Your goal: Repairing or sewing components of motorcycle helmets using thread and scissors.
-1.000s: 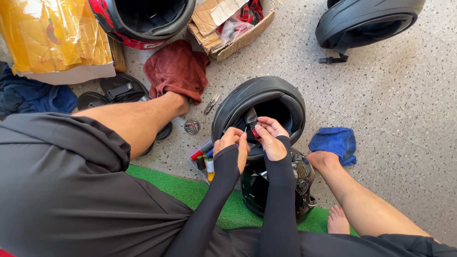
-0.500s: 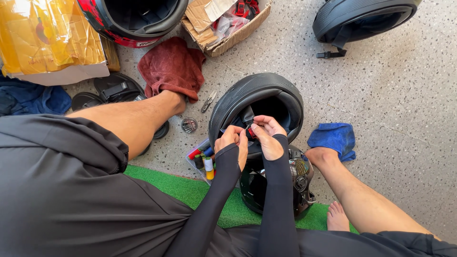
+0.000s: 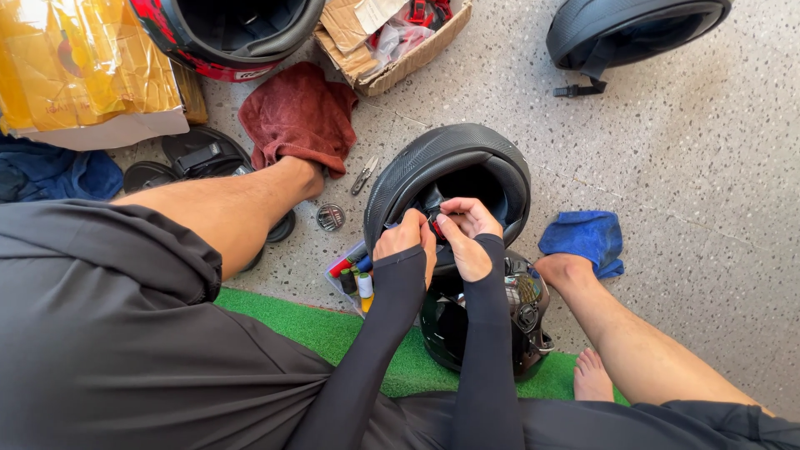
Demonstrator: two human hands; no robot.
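Black helmet held rim-up between the knees, both hands pinching at its inner edge

Black helmet (image 3: 450,179) sits mid-scene on the speckled floor (image 3: 667,183), its opening turned up toward the person, resting against a glossier dark helmet (image 3: 500,321) that lies nearer, on the green mat (image 3: 333,333). The left hand (image 3: 406,243) and right hand (image 3: 467,237) meet at the near rim, fingers pressed together and pinching a small fitting with a red part; the two thumbs nearly touch. My judgement is that the work goes best with the shell kept wedged against the lower helmet so it cannot roll, one hand steadying the rim while the other does the fine pinching, and with short, controlled pulls rather than a yank on the lining.

Around it, from big to small: a yellow plastic-wrapped package (image 3: 83,67) far left, a red-and-black helmet (image 3: 225,33) far centre, another dark helmet (image 3: 633,33) far right, a cardboard box (image 3: 392,42), a maroon cloth (image 3: 296,117), a blue cloth (image 3: 583,242) just beside the right foot, a tray of small bottles and markers (image 3: 354,279) left of the hands, a round metal cap (image 3: 331,217), small snips (image 3: 364,175).

Hard to make out: what exactly the fingertips grip, since the knuckles cover it. The helmet's interior is in deep shadow, the lower helmet is partly hidden by the forearms, and the far helmets and the box are cut off by the frame edge
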